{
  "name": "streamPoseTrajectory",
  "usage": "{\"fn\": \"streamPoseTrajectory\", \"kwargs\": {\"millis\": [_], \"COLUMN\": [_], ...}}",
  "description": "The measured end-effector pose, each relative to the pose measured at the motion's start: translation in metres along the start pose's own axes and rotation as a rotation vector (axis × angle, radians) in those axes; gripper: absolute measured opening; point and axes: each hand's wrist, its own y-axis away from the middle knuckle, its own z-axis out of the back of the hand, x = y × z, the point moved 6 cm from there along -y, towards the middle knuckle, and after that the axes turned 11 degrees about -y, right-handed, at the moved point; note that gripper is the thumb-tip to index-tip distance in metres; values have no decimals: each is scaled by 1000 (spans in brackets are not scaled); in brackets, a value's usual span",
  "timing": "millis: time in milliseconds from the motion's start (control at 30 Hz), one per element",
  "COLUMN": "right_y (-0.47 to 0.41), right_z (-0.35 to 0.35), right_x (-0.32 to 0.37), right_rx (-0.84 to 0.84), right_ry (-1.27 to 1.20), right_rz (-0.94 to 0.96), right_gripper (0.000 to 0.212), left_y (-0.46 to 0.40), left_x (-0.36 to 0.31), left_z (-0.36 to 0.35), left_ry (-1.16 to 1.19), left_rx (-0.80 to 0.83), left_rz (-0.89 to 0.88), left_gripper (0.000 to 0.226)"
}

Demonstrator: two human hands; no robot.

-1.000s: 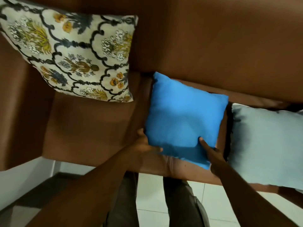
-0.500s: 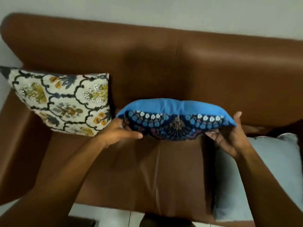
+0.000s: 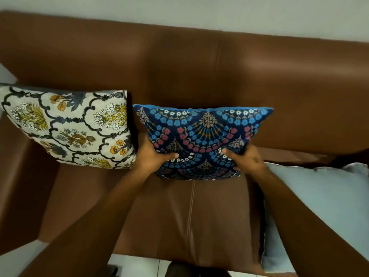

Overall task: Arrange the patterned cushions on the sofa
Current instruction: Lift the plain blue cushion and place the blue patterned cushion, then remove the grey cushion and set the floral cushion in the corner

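Observation:
A dark blue cushion [image 3: 201, 134] with blue and pink flower rows stands patterned side toward me, against the backrest of the brown leather sofa [image 3: 199, 72]. My left hand [image 3: 153, 154] grips its lower left edge, thumb on the front. On the lower right edge sits my right hand [image 3: 243, 158], thumb also on the front. A cream floral cushion [image 3: 69, 126] leans against the backrest just to the left, close to the blue one. A pale blue cushion [image 3: 319, 206] lies flat on the seat at the right, plain side up.
The sofa's left armrest [image 3: 18, 186] rises beside the cream cushion. A seam [image 3: 190, 212] runs down the seat between its two pads. A grey wall [image 3: 199, 11] is behind the sofa and white floor tiles [image 3: 139, 266] lie below its front edge.
The blue cushion was lifted off the seat, turned from its plain blue back to its patterned face, and now stands upright against the backrest beside the cream cushion. Both hands stayed on it.

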Motion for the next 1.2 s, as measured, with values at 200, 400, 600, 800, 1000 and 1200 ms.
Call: {"fn": "streamPoseTrajectory", "kwargs": {"millis": [200, 400, 600, 800, 1000, 1200], "right_y": [2, 105, 222, 207, 200, 192], "right_z": [0, 165, 321, 352, 387, 460], "right_x": [-6, -86, -202, -263, -264, -146], "right_rx": [-122, -498, -680, -439, -222, -261], "right_ry": [-46, 72, 19, 36, 109, -175], "right_rz": [-40, -151, -559, -549, -614, -371], "right_gripper": [64, 47, 58, 104, 91, 54], "left_y": [0, 55, 144, 263, 278, 240], "left_x": [6, 23, -7, -44, -86, -164], "left_z": [-16, -64, -237, -414, -410, -311], "left_ry": [8, 14, -28, 209, -189, 156], "left_rx": [-181, -393, 129, 871, 465, 240], "left_rz": [23, 280, 487, 450, 228, 221], "left_gripper": [94, 91, 87, 111, 98, 46]}}
